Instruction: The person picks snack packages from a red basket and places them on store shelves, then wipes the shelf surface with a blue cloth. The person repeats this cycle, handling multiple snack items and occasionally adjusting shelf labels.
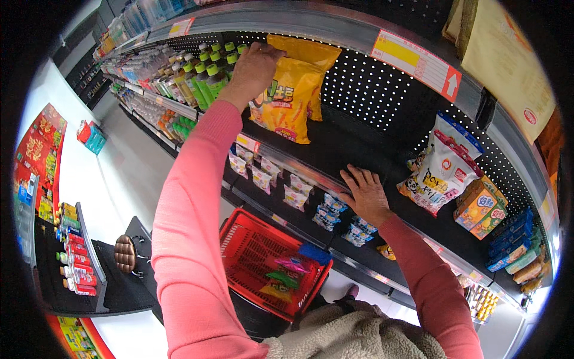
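My left hand (254, 69) reaches up to the black shelf and grips the top of a yellow snack bag (286, 96) that stands upright, with a second yellow bag (311, 57) behind it. My right hand (366, 194) rests flat, fingers spread, on the front edge of the same black shelf (347, 149), holding nothing. Both arms wear pink sleeves.
Green-capped bottles (206, 75) stand left of the yellow bags. White snack bags (445, 167) and orange boxes (481, 206) stand to the right. Small packets (296, 194) hang below the shelf. A red basket (263, 263) with a few packets sits on the floor. A low display rack (75, 257) stands at left.
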`<state>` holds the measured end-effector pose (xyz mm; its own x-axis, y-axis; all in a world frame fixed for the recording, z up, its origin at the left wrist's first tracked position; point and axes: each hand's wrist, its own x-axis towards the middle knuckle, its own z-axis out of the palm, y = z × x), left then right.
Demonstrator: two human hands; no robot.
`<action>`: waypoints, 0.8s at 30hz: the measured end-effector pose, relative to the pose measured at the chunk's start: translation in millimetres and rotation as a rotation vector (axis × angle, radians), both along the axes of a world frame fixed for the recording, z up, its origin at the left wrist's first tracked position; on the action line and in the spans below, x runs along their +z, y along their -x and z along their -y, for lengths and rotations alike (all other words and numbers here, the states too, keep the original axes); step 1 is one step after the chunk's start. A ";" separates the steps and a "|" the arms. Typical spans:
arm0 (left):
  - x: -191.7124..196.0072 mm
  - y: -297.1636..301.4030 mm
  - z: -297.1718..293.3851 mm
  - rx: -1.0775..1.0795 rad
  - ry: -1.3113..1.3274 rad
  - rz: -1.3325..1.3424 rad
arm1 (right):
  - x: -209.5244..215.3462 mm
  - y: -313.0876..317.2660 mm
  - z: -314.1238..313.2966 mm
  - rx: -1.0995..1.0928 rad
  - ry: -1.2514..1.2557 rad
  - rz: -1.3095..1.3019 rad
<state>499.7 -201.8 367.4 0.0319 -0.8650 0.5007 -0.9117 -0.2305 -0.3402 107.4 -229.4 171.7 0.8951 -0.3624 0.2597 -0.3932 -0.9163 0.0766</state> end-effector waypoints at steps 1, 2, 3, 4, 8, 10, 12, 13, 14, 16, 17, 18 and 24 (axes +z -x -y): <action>3.1 -2.3 0.3 -0.025 0.031 -0.011 | 0.6 -0.3 -0.2 -0.001 0.001 -0.007; 5.4 -4.9 -2.0 -0.039 0.039 -0.007 | 0.8 -0.9 -0.7 0.000 0.015 -0.010; 8.1 -8.0 -5.8 -0.056 0.049 -0.008 | 1.1 -1.4 -1.1 -0.006 0.010 -0.019; 9.9 -10.7 -10.9 -0.064 0.060 0.003 | 1.3 -1.4 -1.2 -0.010 0.017 -0.026; 15.7 -13.1 -35.1 -0.214 0.091 0.041 | 1.1 -1.6 0.3 -0.004 0.055 -0.032; 22.4 -8.8 -56.0 -0.278 0.141 0.062 | 0.3 -2.1 2.4 0.000 0.053 -0.017; 33.0 -0.2 -84.7 -0.295 0.142 -0.024 | -3.0 -1.0 2.2 -0.005 0.070 -0.023; 39.9 5.8 -100.4 -0.253 0.157 -0.066 | -4.5 -1.5 3.2 -0.008 0.113 -0.030; 46.1 13.3 -117.7 -0.333 0.243 -0.007 | -6.0 -2.7 4.7 -0.008 0.114 -0.016; 57.5 30.6 -154.6 -0.304 0.270 -0.149 | -9.1 -2.3 5.2 -0.026 0.110 -0.050; 58.2 42.0 -171.9 -0.219 0.278 -0.343 | -10.1 -1.7 5.1 -0.023 0.114 -0.043; 55.1 53.9 -190.3 -0.128 0.288 -0.533 | -10.5 -1.0 5.2 -0.021 0.118 -0.034; -2.6 101.9 -277.2 0.001 0.235 -0.252 | -8.4 -2.3 6.4 0.005 0.117 -0.013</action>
<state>397.8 75.4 364.8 0.1810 -0.7266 0.6628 -0.9600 -0.2769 -0.0414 109.7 -235.8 163.3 0.9005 -0.3256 0.2883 -0.3867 -0.9029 0.1879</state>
